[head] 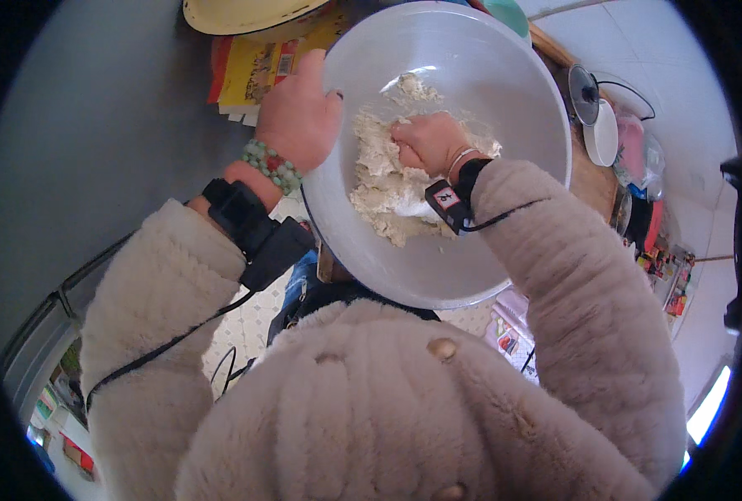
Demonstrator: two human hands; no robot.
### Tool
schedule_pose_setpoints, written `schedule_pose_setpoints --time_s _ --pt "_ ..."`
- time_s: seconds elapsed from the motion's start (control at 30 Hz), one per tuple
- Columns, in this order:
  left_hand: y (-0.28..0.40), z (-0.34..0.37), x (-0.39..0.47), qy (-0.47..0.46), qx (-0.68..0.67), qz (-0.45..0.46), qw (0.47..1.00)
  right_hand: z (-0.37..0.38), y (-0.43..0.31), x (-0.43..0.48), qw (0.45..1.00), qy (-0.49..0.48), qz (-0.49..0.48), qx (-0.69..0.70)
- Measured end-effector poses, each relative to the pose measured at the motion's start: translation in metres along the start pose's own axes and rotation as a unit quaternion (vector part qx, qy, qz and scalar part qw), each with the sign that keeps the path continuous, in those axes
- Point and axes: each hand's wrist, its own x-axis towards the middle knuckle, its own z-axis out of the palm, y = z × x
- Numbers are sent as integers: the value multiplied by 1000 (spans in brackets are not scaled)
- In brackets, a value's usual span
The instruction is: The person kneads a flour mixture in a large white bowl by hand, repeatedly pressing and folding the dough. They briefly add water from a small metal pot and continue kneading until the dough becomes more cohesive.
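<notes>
A large white enamel basin (527,94) with a dark rim edge stands before me, tilted in the view. Rough, shaggy dough (374,156) with loose flour lies in it, and a smaller clump sits above. My right hand (430,143) is curled into a fist, pressed into the dough; its fingertips are partly hidden. My left hand (301,113) grips the basin's left rim, thumb towards the inside and the other fingers mostly out of sight. A beaded bracelet (272,166) is on my left wrist.
A yellow enamel basin (252,15) and yellow-and-red packaging (246,75) lie beyond my left hand. At right are a glass pot lid (584,94), a white bowl (601,133) and plastic bags (631,150) on a wooden surface (593,181). Black cables run from both wrist devices.
</notes>
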Motion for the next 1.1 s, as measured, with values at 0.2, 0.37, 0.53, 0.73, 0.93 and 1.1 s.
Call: schedule_pose_setpoints --time_s 0.2,0.37,0.53,0.73,0.93,1.1 --pt "-9 3 -1 17 5 37 999 0 16 21 996 -85 26 -1" --pt "-12 5 9 20 59 30 998 -22 -6 14 994 -67 82 17" --pt "-12 3 14 13 58 21 998 -63 -10 -51 985 42 136 94" --pt "-18 6 14 17 55 10 998 -21 40 -79 908 92 396 100" --pt "-20 10 15 24 54 4 998 9 60 -79 767 95 459 438" --pt "-17 8 18 15 57 -9 998 -21 29 -74 789 76 346 501"
